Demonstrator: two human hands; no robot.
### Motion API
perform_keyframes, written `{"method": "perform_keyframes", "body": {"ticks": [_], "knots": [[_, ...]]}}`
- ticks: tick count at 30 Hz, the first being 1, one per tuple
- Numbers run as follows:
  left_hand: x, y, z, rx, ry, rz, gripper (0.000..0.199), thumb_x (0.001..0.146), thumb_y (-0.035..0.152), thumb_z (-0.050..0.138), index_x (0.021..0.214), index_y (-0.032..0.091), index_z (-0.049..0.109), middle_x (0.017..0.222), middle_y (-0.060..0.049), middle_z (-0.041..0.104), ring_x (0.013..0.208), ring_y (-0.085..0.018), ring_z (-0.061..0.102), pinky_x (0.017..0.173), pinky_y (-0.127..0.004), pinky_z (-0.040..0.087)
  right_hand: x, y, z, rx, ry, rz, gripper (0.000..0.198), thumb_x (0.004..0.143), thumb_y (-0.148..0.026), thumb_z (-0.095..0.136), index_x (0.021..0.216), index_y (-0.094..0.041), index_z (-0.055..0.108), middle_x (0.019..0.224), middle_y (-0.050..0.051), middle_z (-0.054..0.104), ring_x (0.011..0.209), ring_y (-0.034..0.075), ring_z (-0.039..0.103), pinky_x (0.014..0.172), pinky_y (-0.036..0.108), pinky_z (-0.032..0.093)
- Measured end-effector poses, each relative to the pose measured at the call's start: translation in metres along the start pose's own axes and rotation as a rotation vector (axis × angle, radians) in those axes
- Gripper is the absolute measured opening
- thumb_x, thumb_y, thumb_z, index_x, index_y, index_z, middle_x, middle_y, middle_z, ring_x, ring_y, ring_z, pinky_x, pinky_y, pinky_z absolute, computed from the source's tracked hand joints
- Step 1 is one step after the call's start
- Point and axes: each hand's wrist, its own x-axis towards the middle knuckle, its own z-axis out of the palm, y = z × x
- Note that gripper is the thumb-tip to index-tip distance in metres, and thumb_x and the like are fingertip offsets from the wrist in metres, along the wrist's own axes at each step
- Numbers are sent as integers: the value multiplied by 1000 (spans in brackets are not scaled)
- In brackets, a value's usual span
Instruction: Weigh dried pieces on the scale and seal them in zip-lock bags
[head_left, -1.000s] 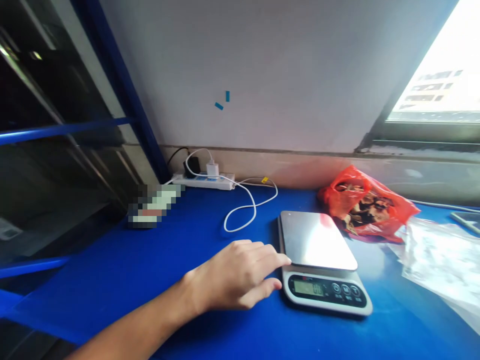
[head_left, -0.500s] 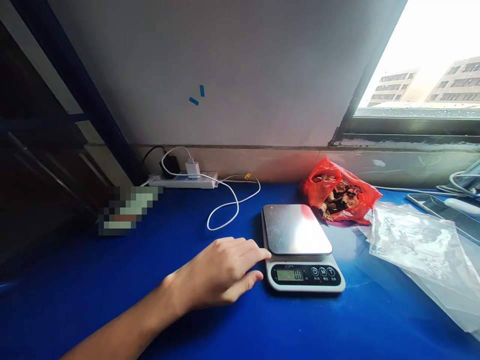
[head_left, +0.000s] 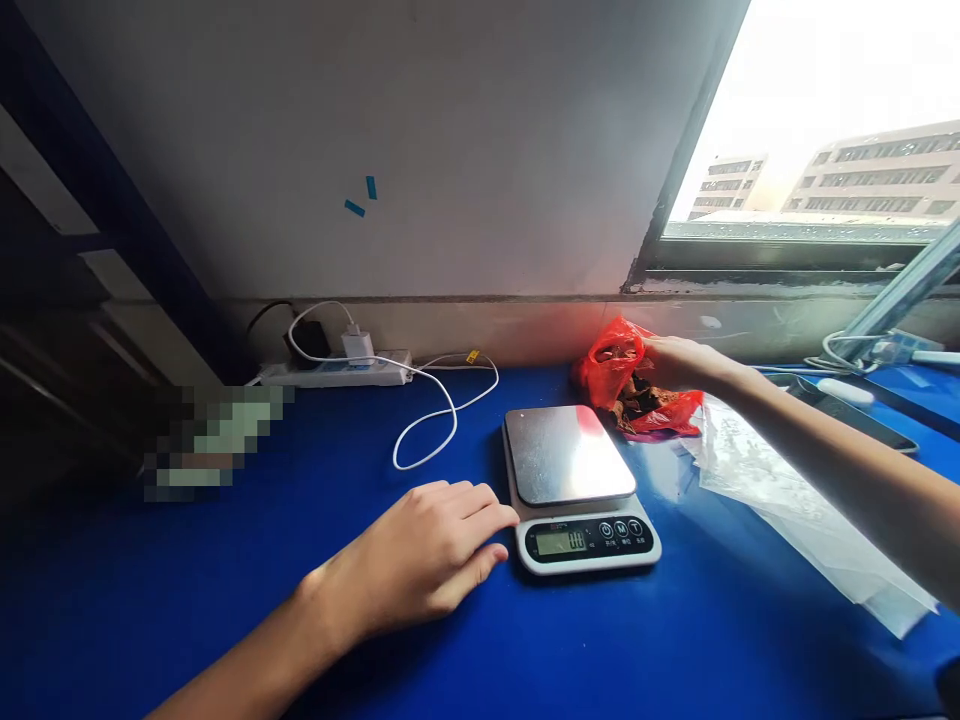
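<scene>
A white digital kitchen scale (head_left: 652, 553) with a bare steel top sits on the blue table, its display reading 0.0. My left hand (head_left: 439, 545) rests at the scale's left side, index fingertip at its edge. Its thumb is apart from the fingers and it holds nothing, so it is open. Behind the scale, a red plastic bag (head_left: 604, 375) lies with its mouth open, containing dried brown pieces (head_left: 637, 398) like bark or sliced root. My right hand (head_left: 671, 362) reaches into the bag's mouth from the right; its fingers are hidden there.
Clear plastic bags (head_left: 757, 480) lie right of the scale, partly under my right forearm. Farther right is a dark flat device (head_left: 874, 420). A power strip (head_left: 390, 370) with plugged-in chargers stands by the wall, its white cable (head_left: 450, 430) looping onto the table. A blurred-out item (head_left: 225, 440) is at left.
My right arm has come in from the right, and its hand is now at the red bag. The camera view has shifted slightly rightward. My left hand stays beside the scale.
</scene>
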Motion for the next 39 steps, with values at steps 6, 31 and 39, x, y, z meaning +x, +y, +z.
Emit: {"method": "perform_keyframes", "body": {"ticks": [6, 31, 39], "knots": [[-3, 4, -1, 39, -38, 33, 22, 94, 20, 50, 112, 19, 61, 96, -6, 66, 85, -22, 64, 74, -34, 53, -3, 7, 2, 14, 81, 70, 23, 95, -35, 58, 101, -14, 62, 94, 4, 63, 79, 12, 61, 71, 29, 54], [-5, -10, -3, -17, 91, 12, 26, 96, 24, 46, 114, 15, 63, 96, -8, 70, 86, -21, 65, 75, -34, 52, -109, -79, 18, 481, 675, -288, 22, 94, -40, 57, 89, -20, 61, 78, -1, 60, 59, 9, 56, 56, 21, 44], [-11, -18, -12, -16, 188, -41, 24, 97, 23, 48, 115, 17, 62, 104, -6, 70, 95, -20, 66, 83, -33, 52, -110, -91, 15, 568, 691, -205, 25, 91, -46, 59, 90, -20, 57, 72, -1, 64, 58, 13, 61, 53, 22, 44]]}}
